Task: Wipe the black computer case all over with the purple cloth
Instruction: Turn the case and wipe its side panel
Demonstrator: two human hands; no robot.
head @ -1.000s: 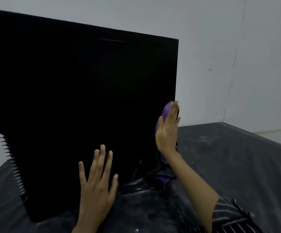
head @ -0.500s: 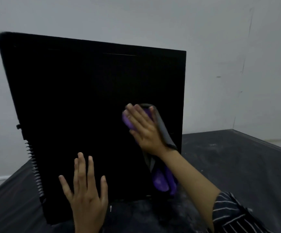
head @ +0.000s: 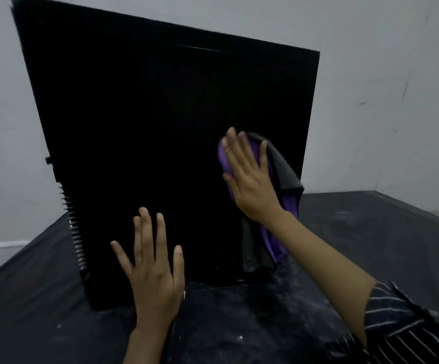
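The black computer case (head: 160,140) is stood on the dark desk (head: 370,245) directly in front of both grips, and its large side panel is turned toward them, with the top tilted to the left. The right grip (head: 249,185), a bare hand, is laid flat on the right part of this panel. Its fingers are kept straight and close together, so nothing is enclosed by them. The purple cloth (head: 272,240) is pressed against the panel under this palm. One purple edge is seen at the left of the fingertips, a darker fold is seen at the right of them, and the rest is hung down below the wrist, almost to the desk. The left grip (head: 155,279) is found lower and to the left of the right one. It is opened wide, with fingers spread, and is placed against the bottom part of the panel; no object is held by it. A row of thin fins (head: 75,240) is seen on the case edge, far left of the left grip. A striped sleeve (head: 402,327) is worn on the right arm.
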